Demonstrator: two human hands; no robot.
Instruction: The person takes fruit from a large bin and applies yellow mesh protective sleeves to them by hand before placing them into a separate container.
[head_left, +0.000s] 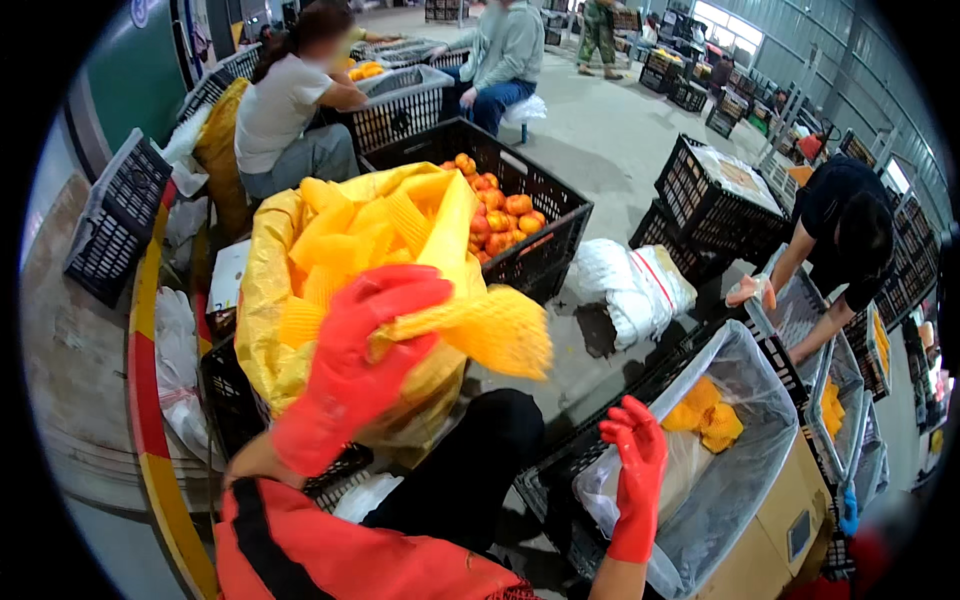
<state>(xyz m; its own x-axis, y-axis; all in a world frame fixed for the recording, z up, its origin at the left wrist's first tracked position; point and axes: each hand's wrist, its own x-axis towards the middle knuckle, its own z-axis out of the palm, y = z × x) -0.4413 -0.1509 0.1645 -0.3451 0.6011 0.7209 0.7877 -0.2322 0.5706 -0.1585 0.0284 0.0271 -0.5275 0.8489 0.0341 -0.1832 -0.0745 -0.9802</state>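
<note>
My left hand (360, 352), in a red rubber glove, holds a yellow foam net sleeve (487, 330) between thumb and fingers. Behind it stands a yellow woven sack (262, 300) full of such sleeves. My right hand (637, 465), gloved in red too, is raised with its fingers apart and holds nothing. It is over the near left edge of a black crate lined with clear plastic (757, 480). Several net-wrapped pieces (705, 416) lie in that crate. Orange-red fruit (499, 210) fills part of a black crate (555, 232) beyond the sack.
A white wrapped bundle (637, 289) lies on the floor between crates. At the right a person in dark clothes (847, 232) bends over lined crates. Two seated people are beyond the sack. Cardboard with a phone (799, 534) lies at the lower right. A red-yellow striped edge (150, 390) runs along the left.
</note>
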